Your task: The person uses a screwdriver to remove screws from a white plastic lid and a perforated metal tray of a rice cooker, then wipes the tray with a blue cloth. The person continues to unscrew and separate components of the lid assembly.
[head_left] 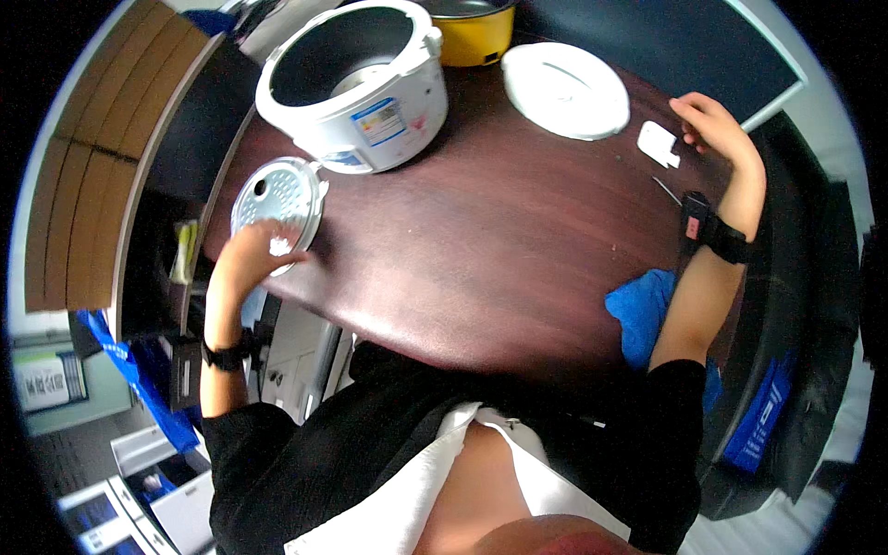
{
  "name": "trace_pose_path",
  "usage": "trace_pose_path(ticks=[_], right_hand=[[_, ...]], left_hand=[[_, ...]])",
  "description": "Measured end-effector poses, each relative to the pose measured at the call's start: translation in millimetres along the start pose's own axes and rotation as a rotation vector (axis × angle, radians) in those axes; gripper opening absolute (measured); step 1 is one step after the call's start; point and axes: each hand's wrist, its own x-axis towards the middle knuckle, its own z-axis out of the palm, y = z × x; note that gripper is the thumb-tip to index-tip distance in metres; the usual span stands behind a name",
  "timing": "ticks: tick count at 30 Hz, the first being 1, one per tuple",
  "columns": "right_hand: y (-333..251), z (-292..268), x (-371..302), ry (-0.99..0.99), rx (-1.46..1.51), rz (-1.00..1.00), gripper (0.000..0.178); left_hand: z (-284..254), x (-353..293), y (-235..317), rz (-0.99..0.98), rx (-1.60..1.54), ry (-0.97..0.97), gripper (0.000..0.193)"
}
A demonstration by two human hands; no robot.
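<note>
At the left table edge, my left hand (pixel 248 259) is over a round metal inner lid (pixel 277 196) with small holes and a pale rim. Its fingers are blurred, with the thumb spread apart from them. Just behind stands a white rice cooker body (pixel 387 129), its top uncovered and its inside dark grey. Far to the right, my right hand (pixel 712 128) hovers with loosely bent fingers and nothing visible in them. Beside it lies a small white flat piece (pixel 658 143). A white oval cover (pixel 566 91) rests on the table to its left.
A yellow pot (pixel 476 35) stands behind the cooker. Near my right forearm are a blue cloth (pixel 640 314) and a thin metal rod (pixel 666 191) on the brown table (pixel 462 259). Cardboard boxes (pixel 97 166) and a shelf line the left; a dark partition (pixel 647 37) bounds the back.
</note>
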Motion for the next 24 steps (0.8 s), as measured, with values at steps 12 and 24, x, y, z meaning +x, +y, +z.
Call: trace_pose_path(ticks=[12, 24], right_hand=[[16, -20, -7, 0.003, 0.006, -0.035, 0.04], [11, -17, -4, -0.007, 0.013, -0.06, 0.036]], left_hand=[[-27, 161, 250, 0.69, -0.065, 0.421, 0.048], [-6, 317, 341, 0.777, 0.148, 0.262, 0.078]])
